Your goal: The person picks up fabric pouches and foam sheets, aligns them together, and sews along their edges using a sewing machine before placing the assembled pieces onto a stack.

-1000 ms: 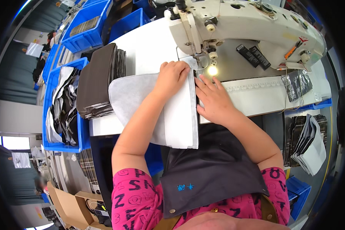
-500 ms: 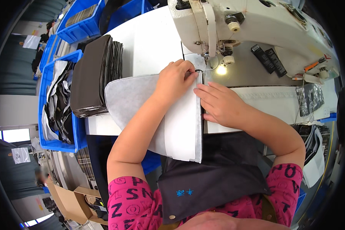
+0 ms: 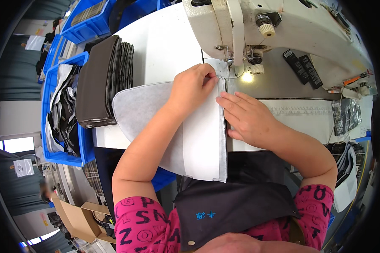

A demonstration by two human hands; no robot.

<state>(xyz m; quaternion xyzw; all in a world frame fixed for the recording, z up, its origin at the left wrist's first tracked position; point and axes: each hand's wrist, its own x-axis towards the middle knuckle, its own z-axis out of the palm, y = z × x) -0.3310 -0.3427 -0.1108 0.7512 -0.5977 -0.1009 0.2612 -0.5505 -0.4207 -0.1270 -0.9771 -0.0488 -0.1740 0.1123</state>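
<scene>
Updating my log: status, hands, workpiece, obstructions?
Left hand pinching curved grey-white fabric panel near upper right corner. Right hand on its right edge. No obstruction visible.

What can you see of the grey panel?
The panel looks like flat, soft cloth: grey with a rounded left end, and a broad white strip toward its straight right edge. It lies partly on the table, its lower part reaching past the table's front edge. The left hand pinches its upper right corner; the right hand touches its right edge. The left forearm hides some of it.
</scene>
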